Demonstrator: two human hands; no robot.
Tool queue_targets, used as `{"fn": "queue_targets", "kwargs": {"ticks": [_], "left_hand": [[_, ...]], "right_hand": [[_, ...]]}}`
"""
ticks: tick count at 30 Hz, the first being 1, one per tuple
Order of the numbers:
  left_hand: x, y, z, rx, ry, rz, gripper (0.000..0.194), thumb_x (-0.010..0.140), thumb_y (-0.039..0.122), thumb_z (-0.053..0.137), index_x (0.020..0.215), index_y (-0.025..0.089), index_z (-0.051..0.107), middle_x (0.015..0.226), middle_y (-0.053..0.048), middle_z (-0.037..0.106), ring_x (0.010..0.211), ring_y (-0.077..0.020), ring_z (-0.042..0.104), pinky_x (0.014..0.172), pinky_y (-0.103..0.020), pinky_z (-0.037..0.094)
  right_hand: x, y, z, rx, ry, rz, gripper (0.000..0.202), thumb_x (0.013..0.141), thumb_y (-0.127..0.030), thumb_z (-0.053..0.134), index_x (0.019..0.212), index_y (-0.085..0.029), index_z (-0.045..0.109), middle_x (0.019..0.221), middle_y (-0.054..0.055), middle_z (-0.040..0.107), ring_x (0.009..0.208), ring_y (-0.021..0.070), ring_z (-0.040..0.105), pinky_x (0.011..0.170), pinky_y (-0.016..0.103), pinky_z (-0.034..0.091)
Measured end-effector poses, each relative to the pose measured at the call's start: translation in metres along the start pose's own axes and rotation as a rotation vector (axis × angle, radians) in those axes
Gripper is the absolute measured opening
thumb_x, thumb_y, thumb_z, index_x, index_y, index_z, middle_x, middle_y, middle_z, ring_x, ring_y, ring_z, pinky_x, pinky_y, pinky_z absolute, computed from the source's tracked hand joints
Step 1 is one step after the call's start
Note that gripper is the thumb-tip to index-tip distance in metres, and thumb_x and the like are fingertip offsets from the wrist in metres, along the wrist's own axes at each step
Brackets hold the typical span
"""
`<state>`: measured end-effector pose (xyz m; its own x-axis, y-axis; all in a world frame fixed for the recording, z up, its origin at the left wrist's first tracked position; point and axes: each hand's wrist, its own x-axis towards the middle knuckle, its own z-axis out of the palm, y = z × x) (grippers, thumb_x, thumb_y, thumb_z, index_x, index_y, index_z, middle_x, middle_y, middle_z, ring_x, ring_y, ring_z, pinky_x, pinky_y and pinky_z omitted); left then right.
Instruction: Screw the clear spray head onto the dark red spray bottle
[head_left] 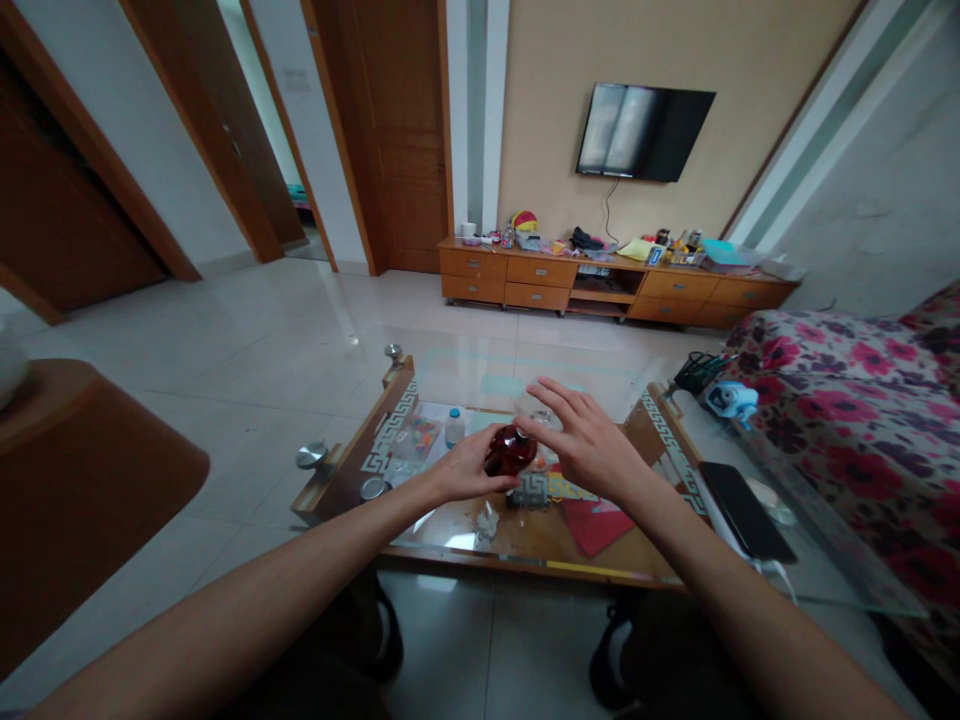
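Observation:
Over the glass-topped coffee table [525,555], my left hand [471,468] is wrapped round a dark red glass bottle [514,452], gripping it from the left. My right hand [589,440] is just right of the bottle's top, palm turned inward, with its fingers stretched out and the thumb side near the neck. Whether the right fingers touch the bottle is hard to tell. A clear round object [534,408] shows behind the right fingers; its details are blurred. Below the hands lie a crumpled whitish piece [487,522] and a red sheet [596,525].
A small bottle with a blue cap [454,427] and a bag of colourful pieces [420,440] are at the table's left. A black phone [746,510] with a white cable and a blue-white toy [733,400] are at the right. A flowered sofa [855,400] stands beyond.

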<state>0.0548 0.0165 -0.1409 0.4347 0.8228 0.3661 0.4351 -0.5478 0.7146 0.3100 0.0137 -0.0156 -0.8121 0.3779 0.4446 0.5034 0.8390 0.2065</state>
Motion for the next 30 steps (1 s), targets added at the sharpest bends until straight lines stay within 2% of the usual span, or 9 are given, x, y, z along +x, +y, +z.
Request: {"fn": "queue_targets", "kwargs": {"ticks": [5, 8, 11, 14, 16, 19, 24, 28, 30], "left_hand": [[0.000, 0.000, 0.000, 0.004, 0.003, 0.015, 0.086, 0.074, 0.049, 0.089, 0.146, 0.026, 0.049, 0.137, -0.012, 0.066, 0.120, -0.0359, 0.066, 0.103, -0.055, 0.053], [0.001, 0.005, -0.001, 0.000, 0.000, 0.005, 0.087, 0.073, 0.050, 0.090, 0.146, 0.026, 0.048, 0.136, -0.013, 0.066, 0.119, -0.0363, 0.066, 0.103, -0.056, 0.053], [0.002, 0.012, -0.003, -0.003, -0.014, -0.010, 0.086, 0.074, 0.051, 0.090, 0.145, 0.026, 0.049, 0.135, -0.012, 0.066, 0.119, -0.0350, 0.066, 0.104, -0.055, 0.053], [0.003, 0.018, -0.003, 0.005, -0.027, -0.029, 0.082, 0.075, 0.050, 0.090, 0.143, 0.026, 0.051, 0.134, -0.012, 0.067, 0.119, -0.0344, 0.066, 0.104, -0.056, 0.053], [0.004, 0.019, -0.002, 0.013, -0.032, -0.031, 0.083, 0.074, 0.049, 0.090, 0.143, 0.025, 0.051, 0.134, -0.013, 0.067, 0.119, -0.0354, 0.066, 0.104, -0.057, 0.053], [0.005, 0.018, 0.000, 0.028, -0.030, -0.031, 0.083, 0.074, 0.049, 0.090, 0.144, 0.026, 0.051, 0.134, -0.014, 0.067, 0.120, -0.0370, 0.066, 0.102, -0.059, 0.054], [0.007, 0.012, -0.002, 0.041, -0.048, -0.059, 0.084, 0.075, 0.053, 0.089, 0.145, 0.028, 0.050, 0.132, -0.013, 0.069, 0.117, -0.0372, 0.068, 0.100, -0.058, 0.055], [0.007, 0.008, -0.006, 0.051, -0.073, -0.065, 0.086, 0.073, 0.054, 0.090, 0.146, 0.031, 0.049, 0.132, -0.012, 0.069, 0.117, -0.0371, 0.068, 0.099, -0.059, 0.056], [0.007, 0.006, -0.008, 0.051, -0.088, -0.073, 0.084, 0.073, 0.054, 0.089, 0.144, 0.031, 0.051, 0.131, -0.011, 0.070, 0.116, -0.0370, 0.068, 0.097, -0.059, 0.056]], "right_hand": [[-0.007, 0.006, 0.003, 0.043, 0.034, 0.041, 0.075, 0.083, 0.002, 0.062, 0.149, -0.031, 0.052, 0.166, 0.012, 0.039, 0.154, 0.0361, 0.034, 0.113, 0.060, 0.046], [-0.012, 0.010, 0.005, 0.084, 0.054, 0.099, 0.083, 0.078, 0.002, 0.063, 0.152, -0.032, 0.050, 0.164, 0.012, 0.040, 0.151, 0.0348, 0.039, 0.112, 0.059, 0.047], [-0.020, 0.021, 0.012, 0.142, 0.063, 0.162, 0.079, 0.080, -0.008, 0.068, 0.153, -0.031, 0.050, 0.161, 0.013, 0.045, 0.144, 0.0336, 0.048, 0.111, 0.056, 0.048], [-0.034, 0.041, 0.027, 0.212, 0.120, 0.242, 0.074, 0.085, -0.029, 0.075, 0.154, -0.028, 0.048, 0.150, 0.013, 0.058, 0.135, 0.0331, 0.057, 0.109, 0.055, 0.049], [-0.046, 0.057, 0.039, 0.245, 0.189, 0.340, 0.075, 0.086, -0.044, 0.077, 0.152, -0.024, 0.049, 0.143, 0.014, 0.063, 0.129, 0.0334, 0.061, 0.107, 0.055, 0.050], [-0.066, 0.084, 0.057, 0.269, 0.322, 0.504, 0.074, 0.084, -0.055, 0.078, 0.145, -0.021, 0.055, 0.135, 0.015, 0.067, 0.122, 0.0344, 0.065, 0.103, 0.054, 0.052], [-0.098, 0.120, 0.080, 0.339, 0.481, 0.790, 0.072, 0.079, -0.066, 0.077, 0.133, -0.019, 0.061, 0.121, 0.014, 0.070, 0.111, 0.0345, 0.068, 0.101, 0.055, 0.052], [-0.119, 0.137, 0.095, 0.434, 0.535, 1.066, 0.075, 0.079, -0.070, 0.073, 0.131, -0.019, 0.058, 0.125, 0.017, 0.070, 0.115, 0.0352, 0.067, 0.102, 0.053, 0.051], [-0.129, 0.143, 0.102, 0.453, 0.559, 1.135, 0.074, 0.078, -0.069, 0.073, 0.130, -0.019, 0.057, 0.128, 0.018, 0.069, 0.118, 0.0352, 0.066, 0.104, 0.052, 0.050]]}}
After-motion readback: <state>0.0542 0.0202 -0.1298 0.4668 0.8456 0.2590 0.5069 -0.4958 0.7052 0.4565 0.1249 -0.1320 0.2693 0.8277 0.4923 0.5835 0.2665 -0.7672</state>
